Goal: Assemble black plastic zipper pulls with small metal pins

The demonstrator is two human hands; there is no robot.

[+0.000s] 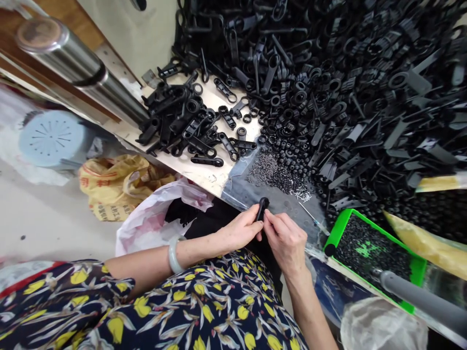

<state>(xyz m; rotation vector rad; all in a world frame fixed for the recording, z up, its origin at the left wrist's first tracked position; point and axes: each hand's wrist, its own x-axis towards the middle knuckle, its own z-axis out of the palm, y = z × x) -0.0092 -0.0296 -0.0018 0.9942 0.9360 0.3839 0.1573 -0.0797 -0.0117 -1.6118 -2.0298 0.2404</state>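
Floral navy dress fabric (204,311) spreads below a left hand (239,232) and right hand (286,238), both gripping a small black plastic part (261,209) between fingertips, just above the lap, with loose silver pins (302,193) and a green plastic tray (419,272) to its right.

The person's left forearm (146,262) slants in from about eight o'clock, its hand aimed toward two. The right forearm (310,304) rises from five, wrist bent a little, knuckles up. Near the middle the two hands nearly meet, left hand (237,232) with thumb and fingers closed, right hand (286,237) curled, thumb and forefinger pinched.
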